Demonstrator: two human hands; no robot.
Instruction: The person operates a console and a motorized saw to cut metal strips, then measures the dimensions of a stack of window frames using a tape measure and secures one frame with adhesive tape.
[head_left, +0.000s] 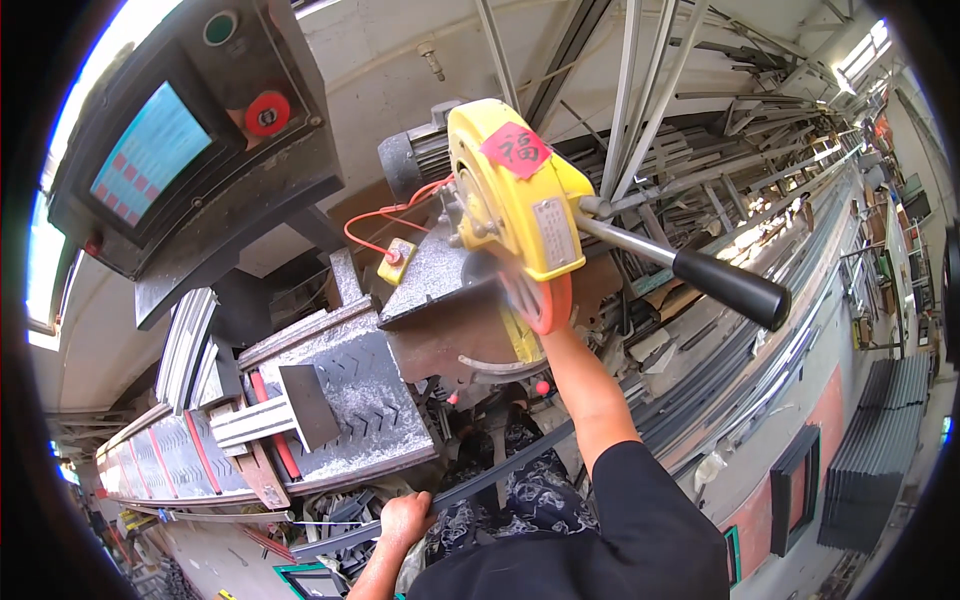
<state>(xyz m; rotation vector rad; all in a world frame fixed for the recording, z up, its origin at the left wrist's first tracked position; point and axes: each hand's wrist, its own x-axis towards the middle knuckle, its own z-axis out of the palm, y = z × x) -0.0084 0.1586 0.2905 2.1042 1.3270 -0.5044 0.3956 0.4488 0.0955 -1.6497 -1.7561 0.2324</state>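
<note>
1. Left grip (405, 518): fingers curled tightly around the grey profile (500, 473).
2. Grey profile: slants across the patterned trousers (545, 490), rising toward the right forearm (592, 395).
3. Right grip: hidden beyond the red-orange disc (556, 302); its state cannot be told.
4. Yellow saw head (525, 205): stands above that disc; its black-handled lever (730, 288) points right.
5. Worktop (395, 370): left of the saw head, strewn with white debris.
6. Long metal bars (790, 320): lie in the right background.
</note>
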